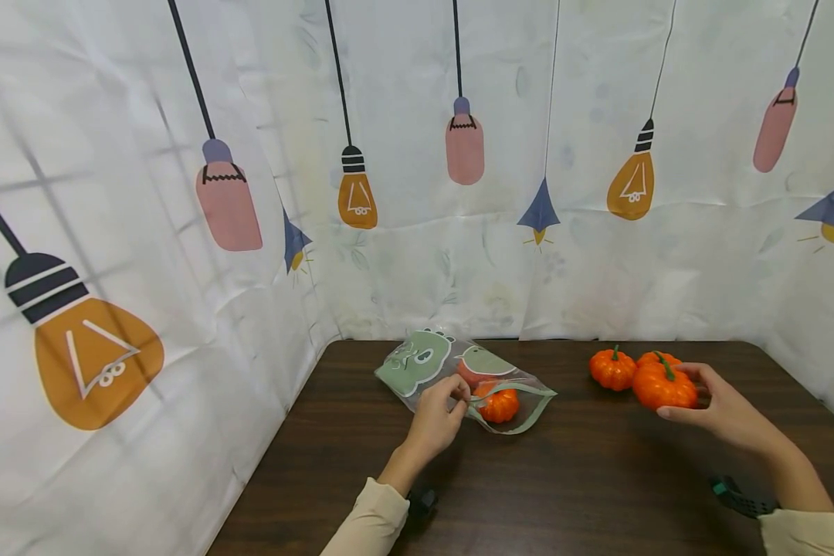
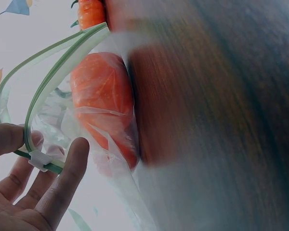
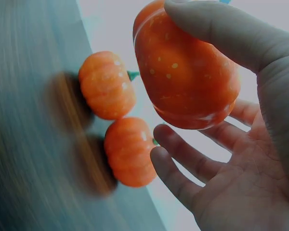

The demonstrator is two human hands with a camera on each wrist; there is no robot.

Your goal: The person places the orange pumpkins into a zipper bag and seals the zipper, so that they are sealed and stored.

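Note:
My left hand [image 1: 436,417] holds the green-edged rim of a clear slider zip bag [image 1: 417,371] printed with green animal figures. In the left wrist view its fingers are around the white slider [image 2: 40,160], and the bag's mouth gapes. Inside the bag lies an orange toy pumpkin [image 1: 498,403], with more orange showing behind it through the film. My right hand [image 1: 730,409] grips another toy pumpkin [image 3: 188,67] between thumb and fingers, lifted off the table. Two more pumpkins stand behind it, one [image 1: 613,369] to the left and one [image 1: 656,358] partly hidden.
The dark brown table [image 1: 563,479] ends at the back against a white curtain [image 1: 417,262] printed with hanging lamps. The curtain continues along the left and right sides. A dark strap [image 1: 740,498] is at the right wrist.

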